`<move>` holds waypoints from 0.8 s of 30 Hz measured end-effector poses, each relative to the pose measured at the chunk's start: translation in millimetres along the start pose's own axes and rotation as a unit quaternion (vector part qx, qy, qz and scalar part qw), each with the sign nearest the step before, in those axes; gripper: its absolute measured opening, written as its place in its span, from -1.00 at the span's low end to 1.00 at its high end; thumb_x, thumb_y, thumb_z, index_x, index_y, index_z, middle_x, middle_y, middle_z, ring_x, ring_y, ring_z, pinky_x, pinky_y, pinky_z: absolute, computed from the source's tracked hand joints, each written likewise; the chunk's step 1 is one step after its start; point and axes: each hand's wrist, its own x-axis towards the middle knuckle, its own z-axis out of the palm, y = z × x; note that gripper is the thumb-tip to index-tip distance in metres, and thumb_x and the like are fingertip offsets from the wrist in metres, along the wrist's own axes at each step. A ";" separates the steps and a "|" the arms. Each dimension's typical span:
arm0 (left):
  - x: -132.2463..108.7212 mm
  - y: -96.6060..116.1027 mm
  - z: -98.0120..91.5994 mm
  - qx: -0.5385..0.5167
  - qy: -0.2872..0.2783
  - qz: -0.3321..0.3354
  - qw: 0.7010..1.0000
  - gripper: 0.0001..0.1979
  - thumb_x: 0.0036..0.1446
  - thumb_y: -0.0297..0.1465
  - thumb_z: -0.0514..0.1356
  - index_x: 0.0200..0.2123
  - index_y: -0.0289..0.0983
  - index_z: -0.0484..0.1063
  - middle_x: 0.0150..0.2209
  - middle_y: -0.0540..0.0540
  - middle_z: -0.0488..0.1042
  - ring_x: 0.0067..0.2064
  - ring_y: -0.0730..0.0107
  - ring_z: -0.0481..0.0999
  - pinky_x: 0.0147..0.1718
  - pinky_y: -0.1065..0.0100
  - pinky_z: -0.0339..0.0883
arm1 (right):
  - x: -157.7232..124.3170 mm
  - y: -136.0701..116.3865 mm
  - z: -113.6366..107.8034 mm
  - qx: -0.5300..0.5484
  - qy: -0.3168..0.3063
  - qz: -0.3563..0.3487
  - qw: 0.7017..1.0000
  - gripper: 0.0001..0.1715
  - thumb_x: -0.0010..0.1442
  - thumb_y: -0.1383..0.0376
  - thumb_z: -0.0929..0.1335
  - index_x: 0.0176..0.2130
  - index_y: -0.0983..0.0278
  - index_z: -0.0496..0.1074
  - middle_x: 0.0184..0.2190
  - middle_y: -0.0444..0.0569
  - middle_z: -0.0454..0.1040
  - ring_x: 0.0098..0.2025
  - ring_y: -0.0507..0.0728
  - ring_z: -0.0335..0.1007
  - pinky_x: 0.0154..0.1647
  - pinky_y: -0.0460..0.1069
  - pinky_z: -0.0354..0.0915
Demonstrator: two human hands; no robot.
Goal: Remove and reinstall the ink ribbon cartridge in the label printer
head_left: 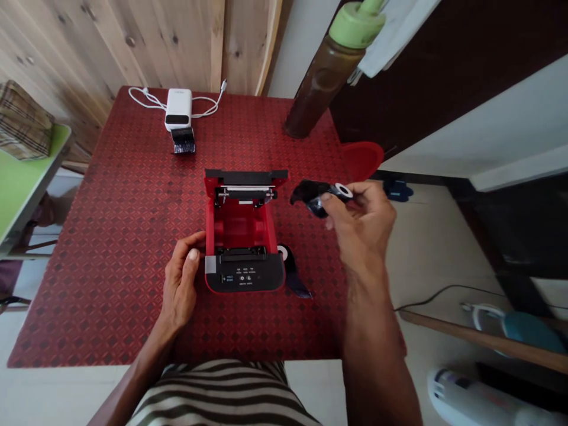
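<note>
In front of me a red and black label printer [245, 272] stands on the table with its lid raised, its red inner bay showing nothing in it. My left hand [181, 275] rests against the printer's left side, fingers stretched toward it and thumb apart. To the right of the raised lid, my right hand [361, 222] pinches a roll of black ribbon [316, 195] with a white core above the table. A loose black tail hangs off that roll to the left. Beside the printer's right wall lies a second black ribbon roll [290, 269], partly hidden by the printer.
The table [133, 195] has a red patterned cover. At its back stand a small white device [178, 106] with white cables and a dark strip, and a tall brown bottle [326, 77] with a green cap. A red stool [361, 160] sits past the right edge.
</note>
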 end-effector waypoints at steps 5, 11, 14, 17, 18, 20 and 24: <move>0.0 2.1 -0.6 0.021 0.001 0.013 1.000 -0.44 0.60 0.07 0.09 0.26 -0.20 0.61 0.15 -0.19 0.72 0.16 -0.03 0.69 0.20 0.01 0.52 | -4.0 28.9 31.1 -0.096 -0.011 0.006 0.995 -0.66 0.21 0.07 0.49 -0.17 0.08 0.31 -0.28 -0.07 0.61 -0.31 0.23 0.59 -0.17 0.15 0.48; 0.3 2.8 -1.1 0.050 0.003 0.015 0.999 -0.45 0.59 0.05 0.08 0.26 -0.18 0.61 0.10 -0.16 0.73 0.12 -0.02 0.68 0.21 0.00 0.53 | -23.4 33.0 41.2 -0.059 -0.201 -0.019 0.978 -0.61 0.23 -0.03 0.51 -0.18 0.11 0.37 -0.25 -0.06 0.67 -0.22 0.23 0.65 -0.11 0.13 0.50; 0.7 2.2 -0.9 0.047 0.005 0.018 0.999 -0.45 0.58 0.06 0.10 0.25 -0.20 0.61 0.10 -0.17 0.73 0.12 -0.03 0.68 0.20 0.00 0.53 | -24.8 33.8 40.5 -0.037 -0.240 -0.017 0.970 -0.56 0.24 -0.09 0.53 -0.18 0.12 0.39 -0.21 -0.04 0.69 -0.18 0.23 0.67 -0.12 0.12 0.52; 1.5 1.5 -0.7 0.049 0.009 0.023 0.998 -0.46 0.57 0.05 0.10 0.23 -0.20 0.61 0.09 -0.17 0.73 0.12 -0.03 0.68 0.20 0.01 0.53 | -22.8 33.0 37.3 0.005 -0.282 -0.004 0.959 -0.57 0.26 -0.05 0.54 -0.13 0.15 0.44 -0.14 0.01 0.72 -0.15 0.22 0.68 -0.11 0.13 0.55; 1.7 1.4 -0.6 0.051 0.009 0.025 0.998 -0.46 0.58 0.05 0.10 0.23 -0.20 0.61 0.08 -0.17 0.73 0.12 -0.03 0.68 0.20 0.01 0.53 | -22.2 32.8 34.9 0.019 -0.297 0.000 0.955 -0.59 0.25 -0.01 0.55 -0.09 0.17 0.46 -0.11 0.02 0.72 -0.14 0.22 0.69 -0.10 0.13 0.56; 2.1 1.5 -0.6 0.051 0.006 0.027 0.998 -0.47 0.58 0.05 0.09 0.23 -0.20 0.61 0.07 -0.17 0.73 0.11 -0.02 0.68 0.19 0.01 0.54 | -22.0 33.3 27.4 0.033 -0.317 0.007 0.948 -0.59 0.26 0.09 0.54 0.02 0.19 0.52 -0.03 0.06 0.74 -0.12 0.22 0.71 -0.07 0.14 0.58; 1.9 2.0 -0.7 0.049 0.005 0.024 0.998 -0.48 0.58 0.04 0.10 0.23 -0.18 0.61 0.06 -0.15 0.73 0.11 -0.02 0.69 0.18 0.00 0.54 | -28.8 39.5 2.1 -0.001 -0.298 -0.009 0.955 -0.62 0.33 0.21 0.48 0.12 0.19 0.60 0.03 0.09 0.75 -0.10 0.22 0.72 -0.02 0.18 0.60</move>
